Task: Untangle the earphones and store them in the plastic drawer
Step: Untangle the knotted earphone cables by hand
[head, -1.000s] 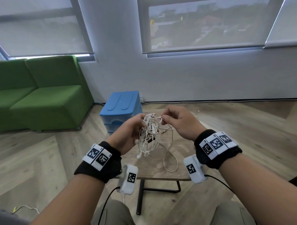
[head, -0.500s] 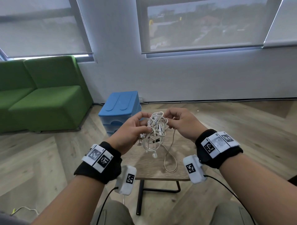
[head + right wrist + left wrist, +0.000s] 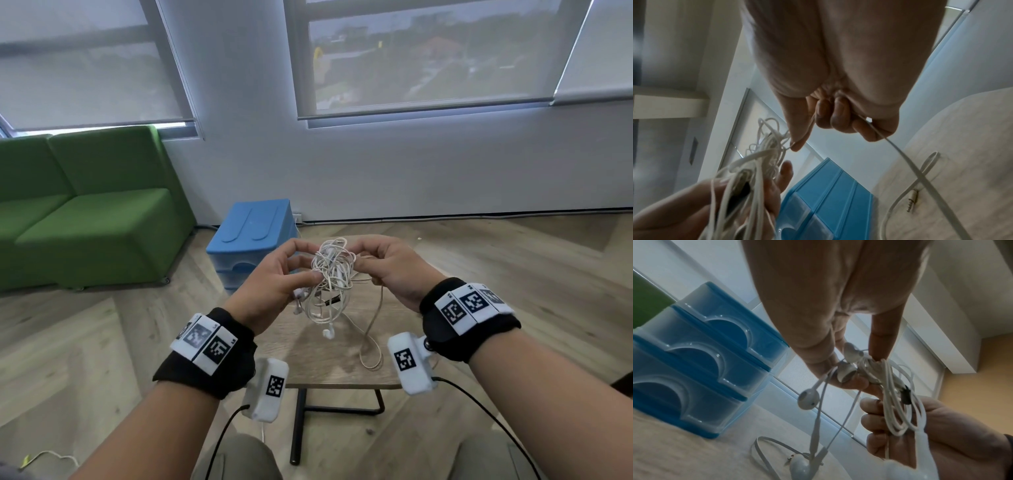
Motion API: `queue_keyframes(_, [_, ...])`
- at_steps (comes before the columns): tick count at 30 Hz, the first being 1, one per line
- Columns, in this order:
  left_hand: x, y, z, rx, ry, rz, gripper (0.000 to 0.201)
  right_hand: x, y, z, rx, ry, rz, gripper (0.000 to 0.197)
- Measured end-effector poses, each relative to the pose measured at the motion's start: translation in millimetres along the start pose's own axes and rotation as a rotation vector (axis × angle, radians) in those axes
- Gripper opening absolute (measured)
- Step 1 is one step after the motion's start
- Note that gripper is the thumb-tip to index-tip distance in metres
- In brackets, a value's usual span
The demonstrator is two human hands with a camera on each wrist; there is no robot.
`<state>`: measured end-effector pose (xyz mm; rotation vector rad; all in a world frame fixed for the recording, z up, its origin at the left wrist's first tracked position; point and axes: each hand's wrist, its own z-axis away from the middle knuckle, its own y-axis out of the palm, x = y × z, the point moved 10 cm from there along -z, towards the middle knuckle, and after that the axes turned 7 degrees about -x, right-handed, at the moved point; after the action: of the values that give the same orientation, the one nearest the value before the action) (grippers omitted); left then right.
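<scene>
A tangled bundle of white earphones (image 3: 331, 274) (image 3: 890, 386) (image 3: 756, 162) hangs between both hands above a small wooden table (image 3: 329, 363). My left hand (image 3: 277, 284) (image 3: 838, 353) pinches the bundle's left side with thumb and fingers. My right hand (image 3: 387, 263) (image 3: 838, 120) grips a flat strand on the right side, its fingers curled round it. One earbud (image 3: 329, 333) (image 3: 807, 398) dangles below. A loose loop of flat cable (image 3: 371, 346) (image 3: 916, 178) trails onto the table, ending in a jack plug (image 3: 912, 201). The blue plastic drawer unit (image 3: 253, 240) (image 3: 701, 363) (image 3: 828, 191) stands behind the table, drawers closed.
A green sofa (image 3: 78, 212) stands at the left by the wall. Windows with blinds fill the wall ahead. Wooden floor (image 3: 513, 274) surrounds the table. Black cables run from the wrist cameras (image 3: 269, 387) toward my lap.
Both hands have lifted the bundle a little and turned it. My left thumb now crosses the front of the tangle, and the dangling earbud hangs lower beneath it.
</scene>
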<state>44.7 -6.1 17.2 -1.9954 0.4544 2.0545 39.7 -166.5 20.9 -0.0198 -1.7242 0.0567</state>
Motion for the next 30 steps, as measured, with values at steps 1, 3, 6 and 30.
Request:
queue_keyframes(1, [0.2,0.7,0.7,0.005,0.003,-0.002,0.033,-1.1,0.3,0.7,-0.001,0.0,-0.008,0.014])
queue_keyframes(3, [-0.7,3.6,2.6,0.026,0.018,-0.019,0.034,-7.2,0.1,-1.4,-0.011,0.012,-0.019,0.01])
queue_keyframes(6, [-4.3,8.6,4.3,0.046,0.052,-0.054,0.035,-15.2,1.3,-3.5,-0.027,0.06,-0.012,0.022])
queue_keyframes(30, [-12.2,-0.7,2.0,-0.093,0.065,-0.011,0.024,4.7,9.1,-6.8,-0.011,0.065,-0.009,0.024])
